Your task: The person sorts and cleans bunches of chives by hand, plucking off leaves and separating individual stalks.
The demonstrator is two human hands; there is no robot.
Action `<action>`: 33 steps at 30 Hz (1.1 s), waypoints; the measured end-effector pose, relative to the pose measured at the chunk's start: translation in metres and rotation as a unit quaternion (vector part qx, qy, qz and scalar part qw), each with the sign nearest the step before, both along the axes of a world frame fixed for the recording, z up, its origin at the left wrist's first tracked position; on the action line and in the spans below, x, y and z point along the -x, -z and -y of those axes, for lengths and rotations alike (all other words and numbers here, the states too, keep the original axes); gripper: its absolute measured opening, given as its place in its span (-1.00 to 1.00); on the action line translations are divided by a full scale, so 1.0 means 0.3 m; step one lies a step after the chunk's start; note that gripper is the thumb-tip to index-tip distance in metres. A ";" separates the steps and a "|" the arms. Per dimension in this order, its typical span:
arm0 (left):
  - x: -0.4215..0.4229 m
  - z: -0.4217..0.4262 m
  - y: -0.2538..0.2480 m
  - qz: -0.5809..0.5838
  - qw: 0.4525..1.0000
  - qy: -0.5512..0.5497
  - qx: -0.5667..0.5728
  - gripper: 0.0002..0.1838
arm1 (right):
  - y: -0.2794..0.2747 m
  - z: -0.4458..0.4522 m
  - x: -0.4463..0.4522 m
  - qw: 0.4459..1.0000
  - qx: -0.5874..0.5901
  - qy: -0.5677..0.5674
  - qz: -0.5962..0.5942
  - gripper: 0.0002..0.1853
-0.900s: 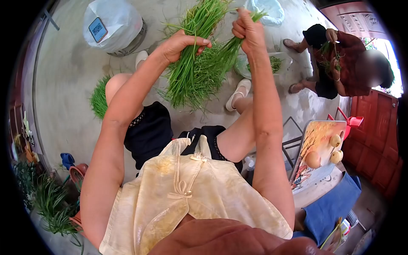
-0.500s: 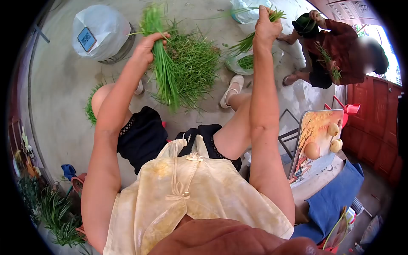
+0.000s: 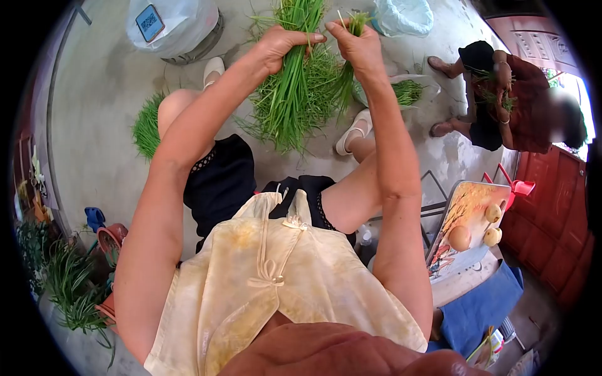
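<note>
The big bundle of green stalks [image 3: 298,75] is at the upper middle of the frame, with its lower ends hanging over a loose pile [image 3: 324,70] on the floor. The left hand [image 3: 276,49] is closed around this bundle, its thumb laid across the front; most of its fingers we cannot see. Just beside it, the right hand [image 3: 362,49] is closed on a smaller bunch [image 3: 344,86]. Its thumb and forefinger are close to a thin pale stalk [image 3: 341,17], but we cannot tell if they pinch it. The two hands come very near each other.

In our judgement, the step in hand is handling a few stalks at the edge of the bundle. The next move seems to call for a firm left grip and a fine pinch from the right hand, without dropping the smaller bunch.

Farther out, we find a plastic bag [image 3: 431,85] with greens to the right of the pile, and a light blue bag [image 3: 407,17] at the top. At the upper left, a phone [image 3: 150,23] lies on a white-covered bin [image 3: 188,25]. At the upper right, another person [image 3: 527,81] also has some greens at the hands.
</note>
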State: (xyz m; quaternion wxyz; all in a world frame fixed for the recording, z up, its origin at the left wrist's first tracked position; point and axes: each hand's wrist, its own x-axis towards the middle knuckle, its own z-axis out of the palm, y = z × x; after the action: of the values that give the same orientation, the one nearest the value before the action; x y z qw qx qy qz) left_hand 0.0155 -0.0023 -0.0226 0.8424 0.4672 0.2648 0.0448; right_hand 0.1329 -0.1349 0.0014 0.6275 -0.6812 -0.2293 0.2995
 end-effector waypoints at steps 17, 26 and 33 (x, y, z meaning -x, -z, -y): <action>-0.039 -0.002 -0.035 0.019 1.000 -0.010 -0.012 -0.81 | 0.032 -0.013 -0.061 0.909 0.084 0.196 0.359 -0.73; -0.016 -0.037 -0.005 0.019 0.999 -0.007 0.036 -0.79 | -0.020 0.042 -0.062 0.989 0.065 -0.025 0.130 -0.72; -0.008 -0.015 -0.065 0.008 0.998 0.026 0.059 -0.76 | -0.074 0.011 -0.016 0.996 0.000 -0.088 -0.031 -0.85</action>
State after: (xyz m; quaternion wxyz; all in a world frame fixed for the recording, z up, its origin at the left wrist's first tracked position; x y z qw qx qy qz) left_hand 0.0180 0.0023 -0.0030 0.8716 0.4229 0.2478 0.0106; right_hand 0.1377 -0.1382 0.0237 0.6058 -0.6486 -0.2689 0.3741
